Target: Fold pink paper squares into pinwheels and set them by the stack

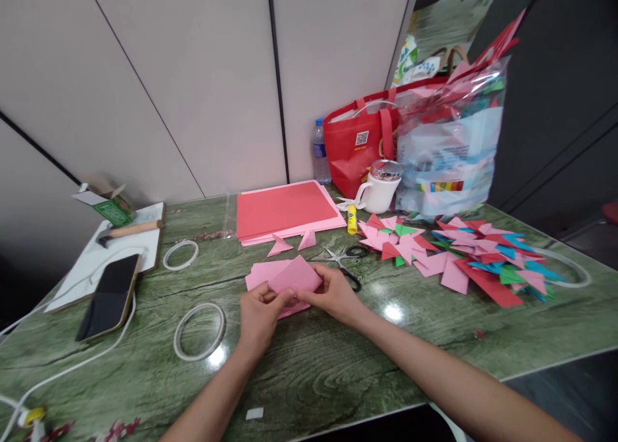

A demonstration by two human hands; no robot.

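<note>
From the L, I see glossy phone [110, 297], two thin white rings [176, 334], then L hand [259, 314] & R hand [340, 295], each grip pinching smooth folded pink paper [295, 273] over flat pink sheets [255, 276] mid table [328, 371], mostly bare to near edge. Open scissors [339, 258] crowd R hand; spiky paper piles [408, 241] beyond.

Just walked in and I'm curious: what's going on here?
A person's left hand and right hand together hold a thin pink paper piece, apparently part-folded, over a few flat pink paper sheets. Beyond these lie two small folded pink paper pieces. Open silver scissors with black handles lie beside the right hand, and multicoloured folded paper pieces are heaped farther right.
</note>
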